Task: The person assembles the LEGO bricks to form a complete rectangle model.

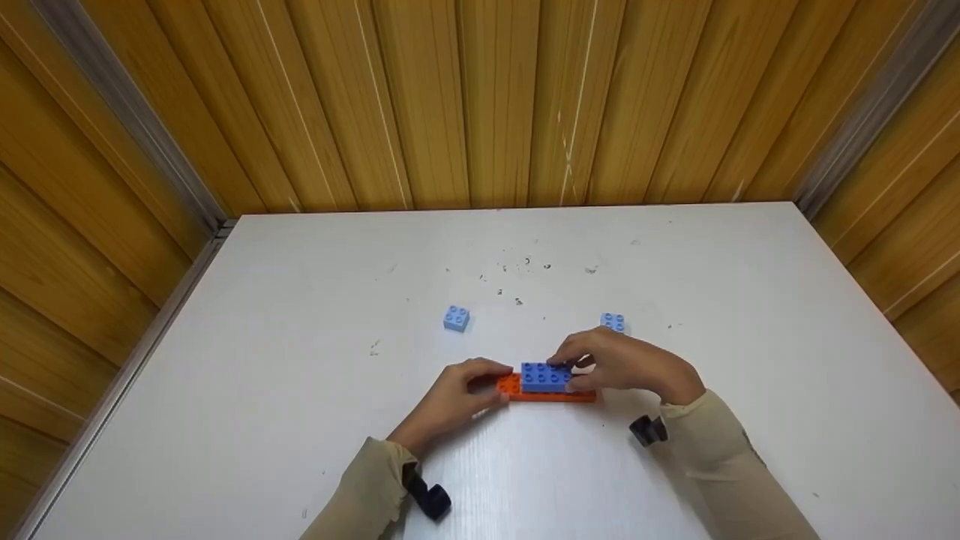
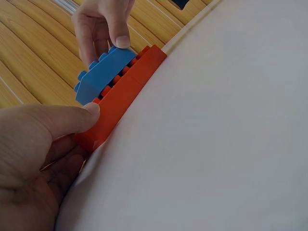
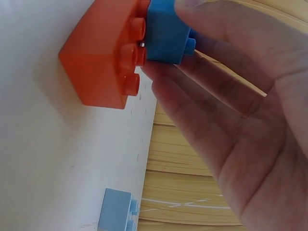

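A long orange building brick (image 1: pixel 510 385) lies on the white table, and my left hand (image 1: pixel 459 397) pinches its left end between thumb and fingers. My right hand (image 1: pixel 630 364) holds a blue building brick (image 1: pixel 536 382) by its right end, thumb on the near side and fingers behind. In the left wrist view the blue brick (image 2: pixel 107 72) sits over the studs of the orange brick (image 2: pixel 126 96), and red-orange studs show in a gap between the two. In the right wrist view, studs at the right end of the orange brick (image 3: pixel 98 57) stand uncovered.
Two small light blue bricks lie farther back on the white table (image 1: pixel 300 322): one brick (image 1: pixel 456 319) left of centre, another brick (image 1: pixel 613 322) just beyond my right hand. Wood-patterned panels (image 1: pixel 495 105) rise behind the table and at both sides.
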`<state>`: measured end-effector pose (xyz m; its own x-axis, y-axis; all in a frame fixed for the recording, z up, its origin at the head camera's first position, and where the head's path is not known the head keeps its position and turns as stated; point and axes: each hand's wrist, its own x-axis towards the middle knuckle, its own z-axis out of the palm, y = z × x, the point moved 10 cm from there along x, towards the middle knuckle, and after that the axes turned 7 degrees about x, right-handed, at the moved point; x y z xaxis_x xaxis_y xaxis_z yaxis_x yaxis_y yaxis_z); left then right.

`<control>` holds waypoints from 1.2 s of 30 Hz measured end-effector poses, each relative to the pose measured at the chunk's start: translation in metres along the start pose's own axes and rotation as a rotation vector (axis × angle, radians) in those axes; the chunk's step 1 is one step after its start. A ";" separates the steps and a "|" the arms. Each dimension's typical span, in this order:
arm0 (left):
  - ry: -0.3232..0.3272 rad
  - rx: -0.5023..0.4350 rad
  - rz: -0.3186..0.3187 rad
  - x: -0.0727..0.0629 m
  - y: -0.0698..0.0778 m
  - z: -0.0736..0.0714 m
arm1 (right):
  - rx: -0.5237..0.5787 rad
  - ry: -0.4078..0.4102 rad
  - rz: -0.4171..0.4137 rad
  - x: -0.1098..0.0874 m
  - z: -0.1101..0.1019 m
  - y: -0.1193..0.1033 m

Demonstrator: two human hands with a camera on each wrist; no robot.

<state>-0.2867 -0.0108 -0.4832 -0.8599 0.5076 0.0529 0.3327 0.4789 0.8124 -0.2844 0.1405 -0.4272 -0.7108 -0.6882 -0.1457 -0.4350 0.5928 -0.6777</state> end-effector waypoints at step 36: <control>-0.006 0.025 -0.013 0.001 0.000 0.000 | -0.077 0.027 -0.008 -0.006 0.006 -0.001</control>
<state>-0.2875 -0.0104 -0.4837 -0.8621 0.5052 0.0391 0.3311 0.5032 0.7982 -0.2768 0.1418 -0.4299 -0.7215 -0.6818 -0.1203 -0.4808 0.6185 -0.6216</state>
